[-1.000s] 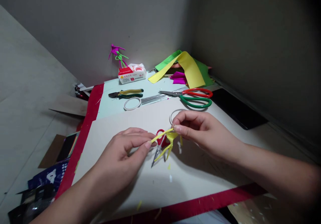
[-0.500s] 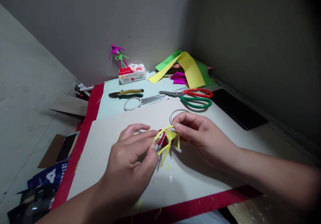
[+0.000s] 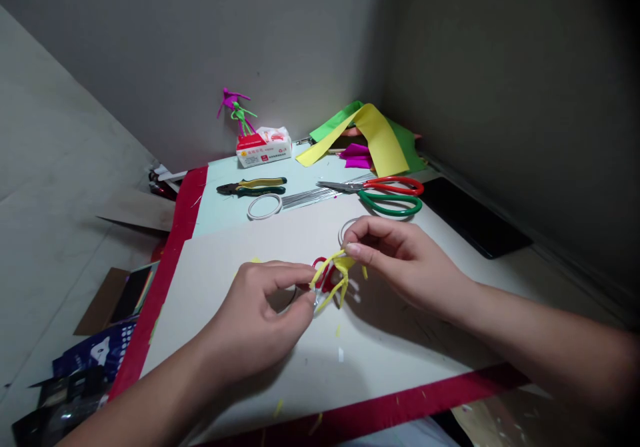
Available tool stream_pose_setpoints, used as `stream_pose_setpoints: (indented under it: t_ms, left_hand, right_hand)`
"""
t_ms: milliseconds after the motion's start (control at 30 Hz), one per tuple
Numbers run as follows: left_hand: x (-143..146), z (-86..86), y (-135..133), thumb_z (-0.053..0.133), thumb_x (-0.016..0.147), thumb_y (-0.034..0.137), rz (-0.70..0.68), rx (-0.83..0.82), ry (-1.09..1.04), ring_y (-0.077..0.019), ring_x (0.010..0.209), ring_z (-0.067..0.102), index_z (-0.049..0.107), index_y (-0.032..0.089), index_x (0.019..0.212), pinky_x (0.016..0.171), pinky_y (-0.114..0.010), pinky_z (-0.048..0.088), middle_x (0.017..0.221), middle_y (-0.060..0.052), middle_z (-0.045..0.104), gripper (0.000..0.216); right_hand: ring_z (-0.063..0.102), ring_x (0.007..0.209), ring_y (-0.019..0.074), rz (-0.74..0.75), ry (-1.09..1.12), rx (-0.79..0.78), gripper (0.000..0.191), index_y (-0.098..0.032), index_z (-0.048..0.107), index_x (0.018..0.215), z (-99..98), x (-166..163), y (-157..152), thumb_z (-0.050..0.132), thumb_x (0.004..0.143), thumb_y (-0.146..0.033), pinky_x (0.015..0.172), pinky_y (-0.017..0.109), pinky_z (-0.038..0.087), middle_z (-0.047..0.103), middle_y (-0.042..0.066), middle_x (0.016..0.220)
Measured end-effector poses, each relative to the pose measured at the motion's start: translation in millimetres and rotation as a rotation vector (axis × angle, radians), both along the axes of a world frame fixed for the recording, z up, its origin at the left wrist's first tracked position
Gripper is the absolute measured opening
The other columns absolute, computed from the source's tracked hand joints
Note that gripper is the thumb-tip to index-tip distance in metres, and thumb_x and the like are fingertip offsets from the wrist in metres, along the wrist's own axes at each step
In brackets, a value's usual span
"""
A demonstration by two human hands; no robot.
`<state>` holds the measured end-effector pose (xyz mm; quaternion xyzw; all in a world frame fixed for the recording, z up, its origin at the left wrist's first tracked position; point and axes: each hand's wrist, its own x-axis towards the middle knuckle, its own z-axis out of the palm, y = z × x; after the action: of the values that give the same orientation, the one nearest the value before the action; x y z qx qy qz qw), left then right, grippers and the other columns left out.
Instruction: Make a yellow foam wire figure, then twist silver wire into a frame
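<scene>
A small yellow paper-wrapped wire figure (image 3: 336,275) hangs between both hands over a pale board (image 3: 250,247). My left hand (image 3: 260,313) pinches one yellow limb with thumb and forefinger. My right hand (image 3: 400,260) pinches the figure's upper part from the right. Small red-handled scissors (image 3: 320,280) lie on the board right beneath the figure, partly hidden by it. A few yellow paper scraps lie on the board below the hands.
At the back lie large red-and-green scissors (image 3: 390,195), pliers (image 3: 253,186), a tape ring (image 3: 264,206), thin wires (image 3: 310,197), a white-and-red box (image 3: 263,147), a purple-green figure (image 3: 236,110) and coloured paper (image 3: 370,137). A dark slab (image 3: 475,217) lies right. Clutter lies left of the red edge (image 3: 173,253).
My left hand has shifted along the yellow limb toward the figure and bent it up into a curve. My right hand has stayed almost in place on the figure.
</scene>
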<state>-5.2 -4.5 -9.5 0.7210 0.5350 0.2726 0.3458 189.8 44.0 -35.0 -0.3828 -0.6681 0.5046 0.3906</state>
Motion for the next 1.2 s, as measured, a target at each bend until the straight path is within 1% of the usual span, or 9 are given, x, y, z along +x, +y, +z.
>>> stream_pose_setpoints:
  t_ms: [133,233,333,467,800,900,1000,1100,1200]
  left_hand:
    - [0,5.8,1,0.058,0.082,0.026,0.055,-0.265,-0.015,-0.0195,0.067,0.062,0.077,0.015,0.072,0.059,-0.027,0.043,0.067,-0.005,0.071,0.024]
    - [-5,6.0,3,0.065,0.079,0.029,0.122,-0.363,-0.176,-0.0199,0.075,0.064,0.079,0.018,0.078,0.066,-0.026,0.045,0.078,-0.006,0.075,0.018]
    - [-9,5.6,4,0.068,0.079,0.027,0.182,-0.395,-0.384,-0.0193,0.088,0.065,0.079,0.021,0.081,0.078,-0.026,0.046,0.094,-0.005,0.076,0.013]
    - [-6,1.9,3,0.066,0.081,0.022,0.203,-0.525,-0.686,-0.0199,0.09,0.066,0.078,0.018,0.084,0.084,-0.028,0.047,0.098,-0.008,0.075,0.013]
    - [4,-3.0,-2,0.064,0.082,0.015,0.109,-0.706,-0.92,-0.0154,0.076,0.067,0.078,0.014,0.089,0.077,-0.024,0.049,0.083,-0.009,0.076,0.016]
    - [0,-0.5,-3,0.064,0.083,0.017,0.148,-0.624,-0.881,-0.0147,0.084,0.067,0.078,0.016,0.086,0.083,-0.023,0.048,0.09,-0.007,0.076,0.014]
    - [-4,0.9,-2,0.066,0.082,0.018,0.194,-0.547,-0.855,-0.0125,0.086,0.066,0.078,0.018,0.081,0.081,-0.018,0.047,0.091,-0.004,0.076,0.012]
    - [-6,0.8,0,0.067,0.081,0.018,0.201,-0.496,-0.853,-0.0114,0.087,0.066,0.079,0.021,0.08,0.08,-0.016,0.048,0.091,-0.001,0.076,0.012]
    - [-6,-0.1,1,0.066,0.081,0.016,0.19,-0.484,-0.869,-0.0118,0.088,0.066,0.078,0.021,0.078,0.083,-0.018,0.048,0.091,-0.001,0.076,0.014]
  right_hand:
    - [0.056,0.076,0.0162,-0.024,-0.04,0.094,0.009,-0.017,0.061,0.08,-1.2,1,-2,0.059,0.085,-0.023,0.07,0.03,0.045,0.062,0.003,0.079]
    - [0.059,0.084,0.0173,-0.098,-0.001,0.203,0.015,-0.018,0.063,0.1,-2.3,2,-6,0.059,0.087,-0.022,0.075,0.032,0.047,0.065,0.006,0.095]
    - [0.057,0.093,0.019,-0.213,0.005,0.538,0.03,-0.021,0.059,0.113,-1.5,4,-12,0.06,0.084,-0.014,0.081,0.035,0.046,0.061,0.007,0.105]
    - [0.054,0.084,0.0195,-0.093,-0.148,0.923,0.023,-0.019,0.065,0.1,-2.3,2,-20,0.067,0.079,-0.011,0.076,0.037,0.045,0.062,0.007,0.089]
    - [0.051,0.082,0.0195,-0.127,-0.185,0.937,0.021,-0.018,0.064,0.096,-8.3,-3,-23,0.068,0.077,-0.01,0.074,0.039,0.042,0.061,0.006,0.087]
    - [0.051,0.079,0.0174,-0.209,-0.042,0.811,0.015,-0.019,0.056,0.082,-4.1,2,-22,0.067,0.077,-0.009,0.073,0.036,0.041,0.055,0.003,0.081]
    - [0.051,0.078,0.0152,-0.249,0.059,0.432,0.015,-0.021,0.05,0.082,-3.5,3,-15,0.065,0.081,-0.019,0.071,0.031,0.043,0.051,0.0,0.08]
    - [0.055,0.082,0.0153,-0.089,0.075,-0.015,0.025,-0.021,0.055,0.101,-6.2,0,-6,0.067,0.082,-0.032,0.072,0.03,0.047,0.057,0.003,0.094]
    - [0.059,0.087,0.0155,0.136,0.131,-0.266,0.04,-0.02,0.055,0.117,-10.6,-6,-3,0.067,0.081,-0.031,0.079,0.031,0.05,0.061,0.005,0.102]
